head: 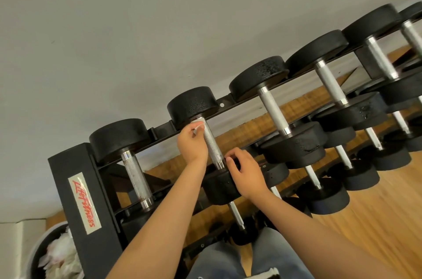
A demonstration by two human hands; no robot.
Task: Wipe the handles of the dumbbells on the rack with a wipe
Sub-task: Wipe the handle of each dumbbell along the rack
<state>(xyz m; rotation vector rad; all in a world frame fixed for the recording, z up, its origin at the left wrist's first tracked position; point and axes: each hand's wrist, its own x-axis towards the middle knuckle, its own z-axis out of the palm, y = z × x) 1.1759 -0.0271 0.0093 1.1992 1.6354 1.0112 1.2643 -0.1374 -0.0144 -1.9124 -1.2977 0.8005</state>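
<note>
1. Bin (37, 253) at the foot of the rack (75, 164) holds crumpled white material, probably used wipes.
2. Right hand (246, 174): fingers curled over the near head of the second dumbbell (219, 185) on the top tier. I read that as steadying it.
3. Left hand (191, 145) pinches the wipe (198, 123), pressed against the far end of that dumbbell's handle (212, 144), just under the far head.
4. Progress: early, I'd say. The end handle (135, 178) shows brownish spots, and I can't tell if it's been wiped.
5. Left to do: most of the current handle, the further top-tier handles (272, 110) and the lower tiers.
</note>
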